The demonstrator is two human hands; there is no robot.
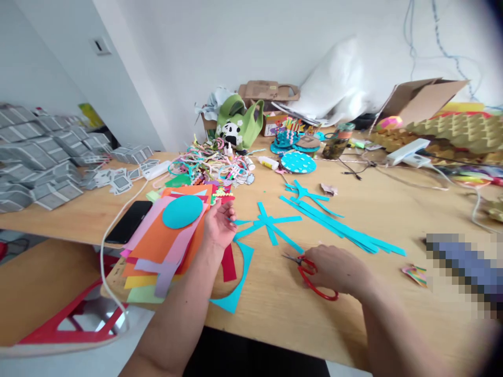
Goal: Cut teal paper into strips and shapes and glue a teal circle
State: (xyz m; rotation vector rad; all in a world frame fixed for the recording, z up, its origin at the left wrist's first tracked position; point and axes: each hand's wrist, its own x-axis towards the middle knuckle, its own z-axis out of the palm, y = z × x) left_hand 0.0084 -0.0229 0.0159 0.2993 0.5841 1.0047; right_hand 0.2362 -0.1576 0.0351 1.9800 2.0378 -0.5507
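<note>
My right hand [334,269] is on a pair of scissors with red handles [310,277], low over the table, the blades pointing left and slightly apart. My left hand [222,222] is turned palm up with fingers loosely curled, and I see nothing held in it. Close to its fingertips lie crossed blue strips [269,222] in a star shape. More long blue strips [341,228] lie beyond my right hand, beside another small strip bundle [301,192]. A blue offcut with a curved edge [244,267] and a red strip [229,264] lie beside my left forearm.
A blue disc [183,211] tops stacked coloured sheets [151,238], with a black phone [129,222] alongside. Behind are tangled craft pieces [220,162], a green bag [241,123], a glue bottle [268,163], a dotted blue disc [298,162] and a jar [338,141]. A white cable [102,256] hangs left.
</note>
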